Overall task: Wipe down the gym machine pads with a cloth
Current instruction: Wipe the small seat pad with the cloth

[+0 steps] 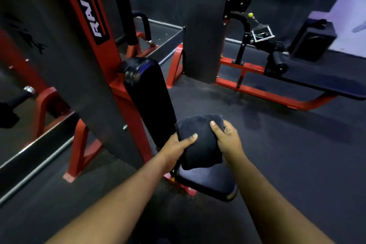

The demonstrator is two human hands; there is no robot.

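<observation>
A: Item one, nearest?

B: Cloth (pixel 201 140), dark, folded into a thick wad. Held just above the seat pad (pixel 206 181), at the foot of the back pad (pixel 150 95).

A: Grips?

B: Left hand (pixel 177 149) clasps the cloth's left edge, thumb on top, fingers under (those are hidden). Right hand (pixel 227 138) clasps the right edge, thumb over the top. Both are grasping the cloth; neither is loose.

A: Handling?

B: Judged soft, light and limp: it bulges between the hands. It should sag if gripped by a corner, so take it as a bunched wad under a flat palm for wiping. Not fragile, not slippery (dry or damp, I cannot tell).

A: Item two, the surfaces?

B: Seat pad: dark, matte, flat, worn at the front rim. Back pad: upright, tilted a little, glossy black vinyl that catches light at its top. Likely smooth and firm, so the cloth should glide. Both are bolted to a red frame (pixel 126 101).

A: The room?

B: Dark rubber floor (pixel 277 154), speckled near the seat. A mirror (pixel 29 85) to the left. A dark pillar (pixel 202 45) behind. Farther right, a second red-framed machine with a long bench (pixel 326 83) and a pulley (pixel 240 2). Dim light, with a pale wall at far right.
</observation>
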